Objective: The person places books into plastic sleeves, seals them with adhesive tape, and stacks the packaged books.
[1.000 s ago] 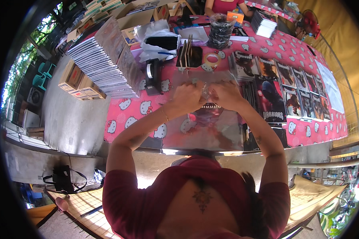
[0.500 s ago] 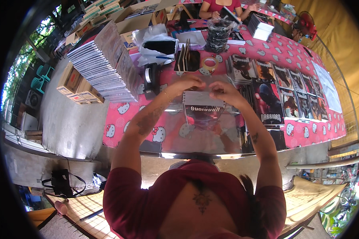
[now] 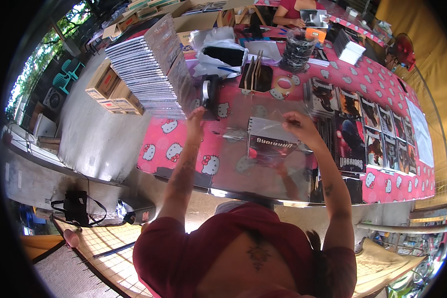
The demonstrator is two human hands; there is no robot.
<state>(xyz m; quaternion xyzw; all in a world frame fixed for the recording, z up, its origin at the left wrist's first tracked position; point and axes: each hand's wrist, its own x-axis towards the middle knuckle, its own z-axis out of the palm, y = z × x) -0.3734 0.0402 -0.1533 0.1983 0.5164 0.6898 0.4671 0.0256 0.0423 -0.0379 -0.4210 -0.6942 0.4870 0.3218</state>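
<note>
The clear plastic sleeve (image 3: 263,149) is hard to make out: it shows only as glare and a pale sheen over the pink tablecloth (image 3: 184,144), and its edges blur into the table. Inside it sits a dark comic book (image 3: 269,144), lying flat near the table's middle, its long axis running roughly away from the person and its title end toward them. The right hand (image 3: 299,126) pinches the sleeve's far right edge between thumb and fingers, just above the book. The left hand (image 3: 195,121) is raised at the sleeve's left side beside a tall leaning stack of bagged books (image 3: 151,69); whether it grips the plastic cannot be told. More comics (image 3: 362,124) lie in rows to the right.
</note>
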